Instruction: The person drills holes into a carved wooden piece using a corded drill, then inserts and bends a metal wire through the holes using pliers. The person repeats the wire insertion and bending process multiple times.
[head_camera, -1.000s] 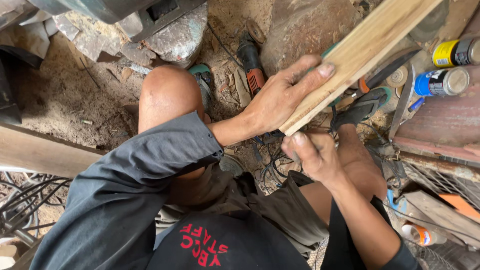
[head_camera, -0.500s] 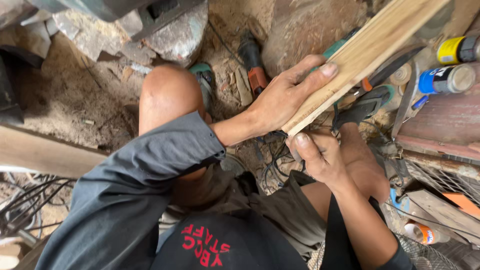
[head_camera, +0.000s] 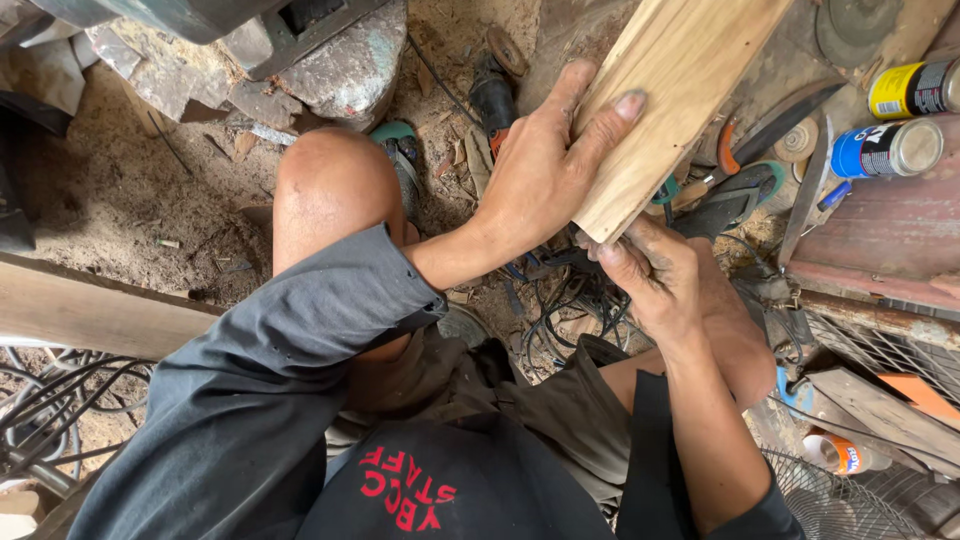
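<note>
Wooden plank (head_camera: 672, 95) is being clamped by the left hand (head_camera: 545, 170), while the right hand (head_camera: 655, 280) is pinching its lower end, above tangled black cables (head_camera: 560, 310).

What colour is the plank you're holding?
Pale tan wood with darker grain streaks; the plank shows best in the head view.

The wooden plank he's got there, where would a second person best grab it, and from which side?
Probably mid-length, above the left hand, coming from the right side. The wooden plank is flat, with straight parallel edges, tilted up to the right; its lower end is taken by both hands, the right hand at the end face, so the bare upper stretch is free to clasp across.
</note>
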